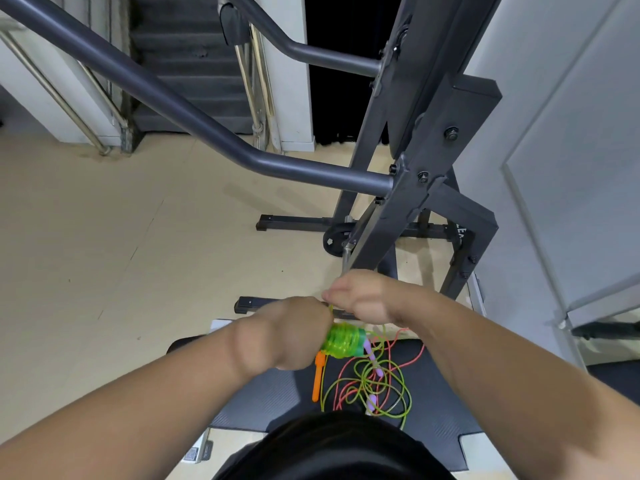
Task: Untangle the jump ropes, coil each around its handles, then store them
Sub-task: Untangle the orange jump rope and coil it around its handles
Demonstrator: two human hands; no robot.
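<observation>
You have: green rope (pixel 343 342), part coiled tight round its handles, tail loose; red rope (pixel 341 379), orange handle (pixel 318 377), purple handles (pixel 377 368), tangled below.

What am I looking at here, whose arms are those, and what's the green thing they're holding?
This is one picture from a camera worn on a person's head, looking down at their own bare arms. The left hand grips a tight coil of green jump rope. The right hand appears to pinch the strand leading off that coil. Below, on a dark mat, the loose green rope lies tangled with a red rope, beside an orange handle and purple handles. The grey metal frame is gym equipment.
</observation>
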